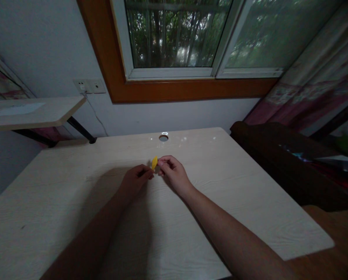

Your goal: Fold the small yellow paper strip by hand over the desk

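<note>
A small yellow piece (154,162), perhaps folded paper, is held above the middle of a pale wooden desk (74,202). My left hand (136,178) pinches its lower edge with curled fingers. My right hand (172,171) pinches its right side, thumb and forefinger pressed together. Both hands meet close together over the desk, forearms reaching in from the bottom of the view. What the piece is exactly is too small to tell.
A round cable hole (163,137) sits near the desk's far edge. A wall socket (89,86) and cord are at the back left, above a raised shelf (30,112). A window (176,39) is behind. Dark furniture (279,155) and a curtain (314,89) stand at right.
</note>
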The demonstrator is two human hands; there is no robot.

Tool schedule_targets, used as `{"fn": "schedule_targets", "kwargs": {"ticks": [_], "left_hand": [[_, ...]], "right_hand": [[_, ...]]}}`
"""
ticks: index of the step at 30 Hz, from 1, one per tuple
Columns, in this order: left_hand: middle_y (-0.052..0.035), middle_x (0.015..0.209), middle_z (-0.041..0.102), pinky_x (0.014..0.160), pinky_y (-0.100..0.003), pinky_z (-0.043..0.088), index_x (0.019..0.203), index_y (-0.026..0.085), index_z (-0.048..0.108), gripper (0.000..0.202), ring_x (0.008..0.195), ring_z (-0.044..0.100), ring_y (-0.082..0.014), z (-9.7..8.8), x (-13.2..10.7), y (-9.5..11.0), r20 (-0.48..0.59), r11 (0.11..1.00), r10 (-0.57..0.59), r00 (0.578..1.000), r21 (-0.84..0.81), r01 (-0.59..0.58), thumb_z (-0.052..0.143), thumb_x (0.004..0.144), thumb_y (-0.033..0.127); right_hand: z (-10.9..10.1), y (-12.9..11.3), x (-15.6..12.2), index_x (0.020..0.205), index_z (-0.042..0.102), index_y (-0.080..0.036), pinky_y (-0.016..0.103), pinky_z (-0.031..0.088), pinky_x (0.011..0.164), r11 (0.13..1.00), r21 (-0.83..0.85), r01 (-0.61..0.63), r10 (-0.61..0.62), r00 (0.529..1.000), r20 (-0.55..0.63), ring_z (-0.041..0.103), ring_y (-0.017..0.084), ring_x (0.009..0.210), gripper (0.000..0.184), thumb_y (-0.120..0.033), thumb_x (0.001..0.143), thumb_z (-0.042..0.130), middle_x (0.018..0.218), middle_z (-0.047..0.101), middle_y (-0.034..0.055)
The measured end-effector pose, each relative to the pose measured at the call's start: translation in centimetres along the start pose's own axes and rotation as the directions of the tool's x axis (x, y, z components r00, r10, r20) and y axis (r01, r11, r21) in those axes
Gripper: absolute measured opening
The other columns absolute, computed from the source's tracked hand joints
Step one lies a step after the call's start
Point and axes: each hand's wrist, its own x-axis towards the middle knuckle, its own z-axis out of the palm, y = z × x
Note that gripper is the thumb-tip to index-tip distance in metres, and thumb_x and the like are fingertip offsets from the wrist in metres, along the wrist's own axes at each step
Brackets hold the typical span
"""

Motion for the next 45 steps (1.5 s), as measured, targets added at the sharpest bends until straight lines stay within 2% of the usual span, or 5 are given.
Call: {"fn": "schedule_targets", "kwargs": {"ticks": [6, 20, 30, 37, 45], "left_hand": [[-0.0006, 0.074, 0.069, 0.07, -0.026, 0.047, 0.078, 0.019, 0.067, 0.023, 0.072, 0.063, -0.0161, 0.1, -0.1, 0.0, 0.014, 0.999, 0.016, 1.0, 0.051, -0.017, 0.061, 0.083, 0.041], [-0.0007, 0.075, 0.067, 0.065, -0.026, 0.046, 0.08, 0.019, 0.065, 0.023, 0.067, 0.059, -0.0153, 0.3, -0.2, 0.3, -0.008, 0.981, 0.074, 0.997, 0.182, -0.071, 0.06, 0.083, 0.041], [-0.0032, 0.088, 0.069, 0.075, -0.028, 0.051, 0.092, 0.02, 0.065, 0.02, 0.081, 0.065, -0.0164, 0.4, -0.4, 0.4, -0.113, 0.988, 0.157, 0.981, 0.019, -0.156, 0.061, 0.085, 0.038], [-0.0027, 0.088, 0.068, 0.074, -0.029, 0.053, 0.111, 0.019, 0.058, 0.029, 0.077, 0.066, -0.0146, 0.6, -0.4, -0.1, -0.147, 0.97, 0.17, 0.974, -0.147, -0.192, 0.062, 0.086, 0.035], [-0.0051, 0.095, 0.071, 0.078, -0.031, 0.054, 0.115, 0.021, 0.059, 0.035, 0.083, 0.067, -0.0161, 0.5, -0.3, -0.4, -0.078, 0.975, 0.152, 0.985, -0.149, -0.162, 0.065, 0.084, 0.034]], "right_hand": [[-0.1, -0.2, -0.2, 0.094, 0.064, -0.022, 0.026, 0.044, 0.061, 0.984, -0.169, 0.053, -0.053, 0.999, 0.003, 0.056, 0.013, 0.06, 0.021, -0.033, 0.077, 0.071, 0.064, 0.059, -0.0021], [-0.2, -0.1, -0.5, 0.091, 0.067, -0.021, 0.024, 0.038, 0.058, 0.983, -0.177, 0.054, -0.046, 0.998, 0.048, 0.05, 0.011, 0.059, 0.016, -0.03, 0.078, 0.069, 0.069, 0.059, -0.0014], [-0.2, 0.0, -0.4, 0.091, 0.065, -0.021, 0.025, 0.039, 0.059, 0.99, -0.138, 0.041, -0.034, 0.998, 0.049, 0.046, 0.01, 0.058, 0.018, -0.033, 0.079, 0.07, 0.065, 0.053, -0.0035], [-0.3, 0.1, -0.3, 0.093, 0.065, -0.02, 0.025, 0.042, 0.063, 0.997, -0.071, 0.012, -0.006, 0.997, 0.074, 0.052, 0.011, 0.064, 0.019, -0.031, 0.078, 0.07, 0.076, 0.061, -0.0003], [-0.2, -0.2, -0.4, 0.091, 0.065, -0.02, 0.025, 0.043, 0.063, 0.997, -0.08, -0.007, 0.014, 0.996, 0.088, 0.054, 0.012, 0.065, 0.017, -0.03, 0.078, 0.069, 0.076, 0.062, -0.0001]]}}
